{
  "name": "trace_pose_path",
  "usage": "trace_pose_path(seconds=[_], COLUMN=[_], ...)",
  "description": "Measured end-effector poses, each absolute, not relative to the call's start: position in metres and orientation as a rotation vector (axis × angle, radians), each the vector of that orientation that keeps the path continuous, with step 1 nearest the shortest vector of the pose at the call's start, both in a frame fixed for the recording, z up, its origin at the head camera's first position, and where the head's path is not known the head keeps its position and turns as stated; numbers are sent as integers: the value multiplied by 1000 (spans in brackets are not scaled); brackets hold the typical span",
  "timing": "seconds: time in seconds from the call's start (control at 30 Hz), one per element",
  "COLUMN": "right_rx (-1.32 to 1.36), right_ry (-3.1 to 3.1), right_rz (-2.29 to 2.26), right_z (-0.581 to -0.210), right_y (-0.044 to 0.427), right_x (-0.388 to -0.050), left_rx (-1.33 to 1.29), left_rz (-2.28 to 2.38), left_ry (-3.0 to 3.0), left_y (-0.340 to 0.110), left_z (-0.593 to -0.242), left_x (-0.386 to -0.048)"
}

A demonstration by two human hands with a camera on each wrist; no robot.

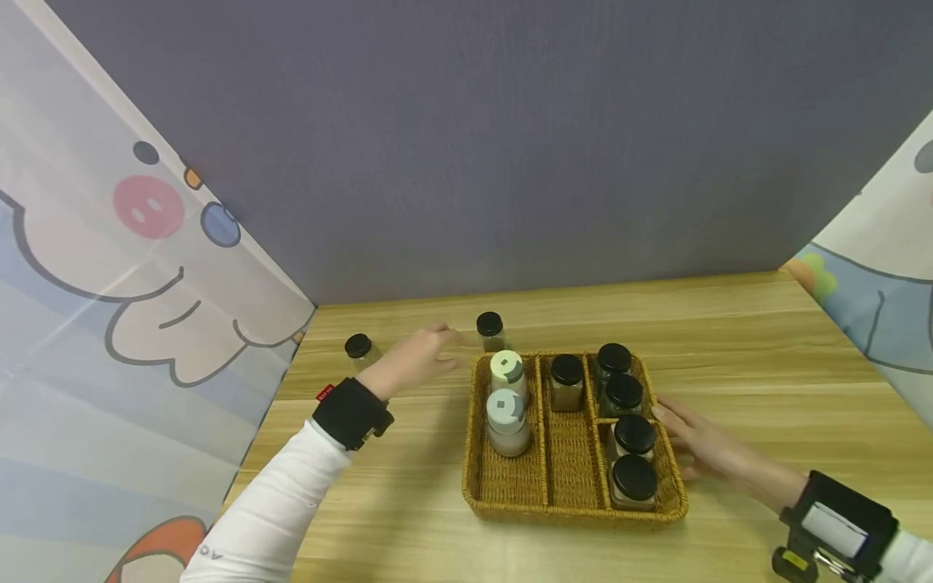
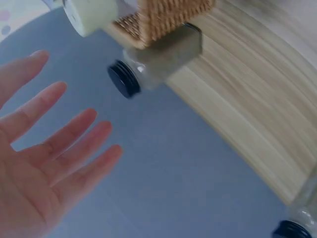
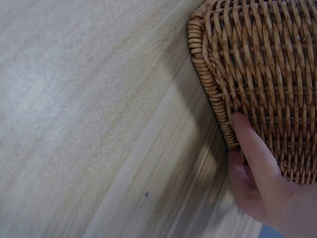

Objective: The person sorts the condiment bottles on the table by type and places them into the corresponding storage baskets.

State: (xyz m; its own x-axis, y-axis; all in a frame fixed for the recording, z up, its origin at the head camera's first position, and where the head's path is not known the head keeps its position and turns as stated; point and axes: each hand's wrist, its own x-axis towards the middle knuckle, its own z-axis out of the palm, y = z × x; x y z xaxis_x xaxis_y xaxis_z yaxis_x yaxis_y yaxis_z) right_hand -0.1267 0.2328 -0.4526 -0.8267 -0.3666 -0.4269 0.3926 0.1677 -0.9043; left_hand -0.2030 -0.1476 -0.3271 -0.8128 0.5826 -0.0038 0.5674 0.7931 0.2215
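Observation:
My left hand (image 1: 419, 356) is held above the table with its fingers spread and nothing in it. Just right of its fingertips, behind the basket, stands a clear jar with a black lid (image 1: 490, 324), apart from the hand in the left wrist view. Another black-lidded jar (image 1: 360, 348) stands behind the left wrist, partly hidden. My right hand (image 1: 703, 445) touches the right side of the divided wicker basket (image 1: 503, 512); its fingers (image 3: 255, 148) rest against the woven wall in the right wrist view.
In the basket's left compartment stand two white-lidded jars (image 1: 508, 417). A black-lidded jar (image 1: 566, 380) stands at the back of the middle one. Several black-lidded jars (image 1: 634, 478) fill the two right compartments. A grey wall (image 1: 510, 162) borders the wooden table (image 1: 765, 356) behind.

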Motion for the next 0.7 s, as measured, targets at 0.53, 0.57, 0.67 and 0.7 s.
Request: trace_pose_path(seconds=[0.53, 0.57, 0.67, 0.7], right_rx=[6, 6, 8, 8], right_ry=[1873, 1872, 1867, 1868], right_rz=[-1728, -1729, -1736, -1734], right_z=[-452, -452, -452, -452], right_y=[233, 233, 233, 233], right_x=[-126, -126, -126, -126], left_rx=[637, 628, 591, 570], left_rz=[312, 311, 318, 327], left_ry=[3031, 3039, 3060, 3061], left_y=[-197, -200, -208, -211], left_z=[-338, -339, -342, -343], left_x=[-221, -222, -225, -226])
